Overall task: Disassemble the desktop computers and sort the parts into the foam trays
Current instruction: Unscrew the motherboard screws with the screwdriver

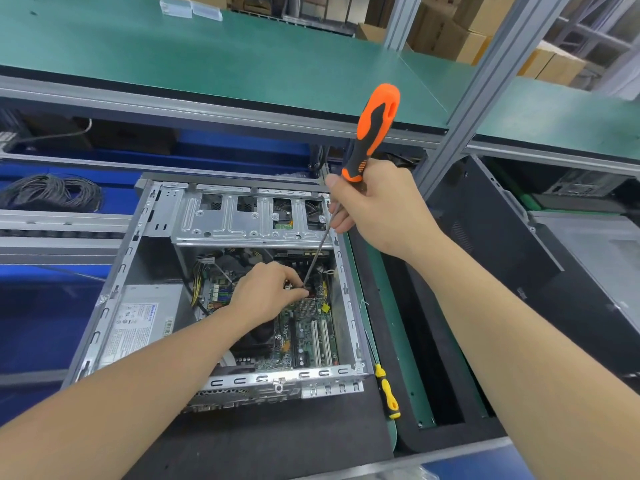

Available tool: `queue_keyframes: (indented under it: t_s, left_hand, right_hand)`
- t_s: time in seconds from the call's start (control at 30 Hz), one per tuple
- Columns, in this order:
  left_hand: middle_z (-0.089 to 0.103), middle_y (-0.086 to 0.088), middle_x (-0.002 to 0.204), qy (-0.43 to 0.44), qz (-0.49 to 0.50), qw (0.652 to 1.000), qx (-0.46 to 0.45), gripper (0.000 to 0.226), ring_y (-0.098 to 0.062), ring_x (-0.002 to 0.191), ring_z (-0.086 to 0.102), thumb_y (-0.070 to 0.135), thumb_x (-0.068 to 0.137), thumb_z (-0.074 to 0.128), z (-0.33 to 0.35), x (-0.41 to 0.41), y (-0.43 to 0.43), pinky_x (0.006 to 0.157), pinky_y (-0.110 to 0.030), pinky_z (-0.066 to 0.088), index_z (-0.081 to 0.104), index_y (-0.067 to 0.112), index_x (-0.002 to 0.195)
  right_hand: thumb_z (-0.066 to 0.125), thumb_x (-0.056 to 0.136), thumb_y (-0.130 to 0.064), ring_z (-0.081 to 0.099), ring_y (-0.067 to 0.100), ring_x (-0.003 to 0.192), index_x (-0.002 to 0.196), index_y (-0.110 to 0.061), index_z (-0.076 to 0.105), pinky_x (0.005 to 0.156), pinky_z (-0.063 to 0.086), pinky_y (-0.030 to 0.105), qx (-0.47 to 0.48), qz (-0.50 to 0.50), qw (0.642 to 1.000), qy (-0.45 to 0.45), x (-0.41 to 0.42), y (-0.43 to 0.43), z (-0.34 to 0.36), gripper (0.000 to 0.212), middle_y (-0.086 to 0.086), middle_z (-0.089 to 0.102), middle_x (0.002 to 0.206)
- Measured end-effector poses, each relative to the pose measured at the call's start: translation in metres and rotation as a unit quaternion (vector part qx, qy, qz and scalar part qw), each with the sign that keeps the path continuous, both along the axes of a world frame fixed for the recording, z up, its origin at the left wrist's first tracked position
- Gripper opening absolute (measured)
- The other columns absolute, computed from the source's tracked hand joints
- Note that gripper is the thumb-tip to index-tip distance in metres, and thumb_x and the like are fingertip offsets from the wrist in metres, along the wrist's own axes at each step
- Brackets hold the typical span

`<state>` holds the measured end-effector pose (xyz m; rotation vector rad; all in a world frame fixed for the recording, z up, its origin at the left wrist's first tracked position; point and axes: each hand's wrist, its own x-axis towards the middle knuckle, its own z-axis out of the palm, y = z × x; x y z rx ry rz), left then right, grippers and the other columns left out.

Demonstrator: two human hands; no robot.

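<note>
Computer case [114,292]: lid off and open side up, lying on a black foam mat [277,438] and filling most of its far part.
Motherboard [304,337]: flat on the case floor, towards the right wall and near edge.
Power supply [138,327]: a grey box in the case's near-left corner, label up.
Drive cage [242,220]: bare metal, spanning the case's far edge.
Right hand [377,209]: above the case's far-right corner, clenched round the lower end of an orange screwdriver [375,129], handle pointing up, shaft slanting down-left to the motherboard.
Left hand [266,292]: inside the case, mid-board, with its fingertips bunched at the screwdriver's tip. Whether they pinch anything there cannot be told.
Yellow screwdriver [388,393]: lying loose on the mat's right edge, just beside the case's near-right corner.
Cable coil [52,192]: grey — heaped well to the left of the case, off the mat.
Black panel [502,244]: propped to the right, beyond the mat.
</note>
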<state>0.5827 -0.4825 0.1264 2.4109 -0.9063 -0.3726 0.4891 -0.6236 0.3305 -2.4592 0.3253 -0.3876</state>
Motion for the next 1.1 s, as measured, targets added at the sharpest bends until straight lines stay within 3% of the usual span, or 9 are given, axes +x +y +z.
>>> queue_keyframes:
  t_s: [0.13, 0.3, 0.4, 0.47, 0.57, 0.73, 0.83, 0.93, 1.1]
  left_hand:
    - [0.065, 0.013, 0.066, -0.001, -0.005, 1.000, 0.025, 0.014, -0.007, 0.055, 0.058, 0.041, 0.098, 0.064, 0.002, 0.007, 0.011, 0.056, -0.028, 0.048, 0.064, 0.037, 0.084]
    - [0.045, 0.002, 0.057, 0.164, 0.078, 0.980, -0.076, 0.030, -0.017, 0.051, 0.038, 0.021, 0.100, 0.043, 0.011, 0.014, 0.017, 0.051, -0.031, 0.027, 0.045, 0.014, 0.070]
    - [0.028, 0.004, 0.056, 0.486, 0.184, 0.828, -0.210, 0.023, -0.014, 0.046, 0.017, 0.014, 0.096, 0.037, 0.018, 0.013, 0.019, 0.043, -0.023, 0.014, 0.042, 0.015, 0.074]
    - [0.031, 0.002, 0.057, 0.585, 0.208, 0.745, -0.245, 0.023, -0.012, 0.046, 0.018, 0.012, 0.098, 0.034, 0.021, 0.015, 0.025, 0.039, -0.022, 0.015, 0.043, 0.013, 0.076]
    - [0.036, -0.001, 0.059, 0.620, 0.205, 0.715, -0.251, 0.020, -0.013, 0.046, 0.023, 0.009, 0.091, 0.032, 0.023, 0.018, 0.036, 0.039, -0.022, 0.021, 0.044, 0.011, 0.076]
    - [0.029, 0.001, 0.058, 0.599, 0.194, 0.736, -0.247, 0.027, -0.013, 0.045, 0.019, 0.019, 0.093, 0.044, 0.032, 0.019, 0.049, 0.041, -0.022, 0.016, 0.051, 0.009, 0.069]
    - [0.021, 0.006, 0.055, 0.598, 0.199, 0.726, -0.273, 0.028, -0.009, 0.040, 0.017, 0.018, 0.107, 0.041, 0.035, 0.017, 0.053, 0.035, -0.022, 0.017, 0.060, 0.004, 0.091]
    - [0.025, 0.006, 0.057, 0.620, 0.199, 0.697, -0.302, 0.019, -0.008, 0.041, 0.020, 0.007, 0.108, 0.038, 0.040, 0.015, 0.057, 0.035, -0.020, 0.021, 0.055, 0.004, 0.115]
    - [0.046, -0.001, 0.065, 0.687, 0.168, 0.623, -0.334, 0.019, -0.010, 0.049, 0.034, 0.000, 0.107, 0.042, 0.056, 0.003, 0.057, 0.042, -0.022, 0.034, 0.052, 0.004, 0.122]
  right_hand:
    - [0.052, 0.106, -0.035, 0.072, 0.008, 0.056, 0.088, -0.007, 0.061, 0.069, 0.062, 0.032, -0.032, -0.006, 0.999, -0.010, -0.002, -0.002, -0.002, 0.035, -0.001, 0.073, 0.066]
    - [0.052, 0.106, -0.036, 0.070, 0.008, 0.057, 0.090, -0.005, 0.060, 0.071, 0.062, 0.040, -0.053, -0.021, 0.998, -0.008, -0.004, -0.004, -0.007, 0.036, 0.005, 0.072, 0.070]
    - [0.052, 0.106, -0.037, 0.070, 0.007, 0.057, 0.090, -0.004, 0.060, 0.071, 0.062, 0.040, -0.050, -0.026, 0.998, -0.007, -0.005, -0.004, -0.010, 0.038, 0.006, 0.072, 0.070]
    - [0.051, 0.106, -0.038, 0.070, 0.006, 0.056, 0.089, -0.004, 0.060, 0.072, 0.062, 0.040, -0.047, -0.028, 0.998, -0.009, -0.005, -0.003, -0.011, 0.039, 0.003, 0.071, 0.069]
    - [0.052, 0.105, -0.040, 0.071, 0.008, 0.058, 0.088, -0.005, 0.061, 0.070, 0.062, 0.041, -0.019, -0.024, 0.999, -0.021, -0.004, 0.000, -0.014, 0.039, 0.000, 0.071, 0.068]
    - [0.053, 0.105, -0.045, 0.071, 0.010, 0.058, 0.088, -0.011, 0.060, 0.065, 0.062, 0.039, 0.010, -0.012, 0.999, -0.042, -0.004, 0.010, -0.018, 0.039, 0.002, 0.070, 0.070]
    - [0.055, 0.103, -0.045, 0.072, 0.014, 0.059, 0.088, -0.015, 0.062, 0.057, 0.060, 0.033, 0.045, 0.004, 0.997, -0.062, -0.005, 0.017, -0.018, 0.034, 0.002, 0.071, 0.072]
    - [0.058, 0.103, -0.042, 0.072, 0.020, 0.060, 0.093, -0.014, 0.064, 0.055, 0.057, 0.032, 0.093, 0.032, 0.992, -0.085, -0.009, 0.022, -0.016, 0.030, 0.002, 0.073, 0.077]
    - [0.060, 0.105, -0.026, 0.072, 0.028, 0.068, 0.093, -0.002, 0.067, 0.067, 0.061, 0.047, 0.121, 0.106, 0.977, -0.142, -0.026, 0.025, -0.009, 0.027, 0.011, 0.072, 0.081]
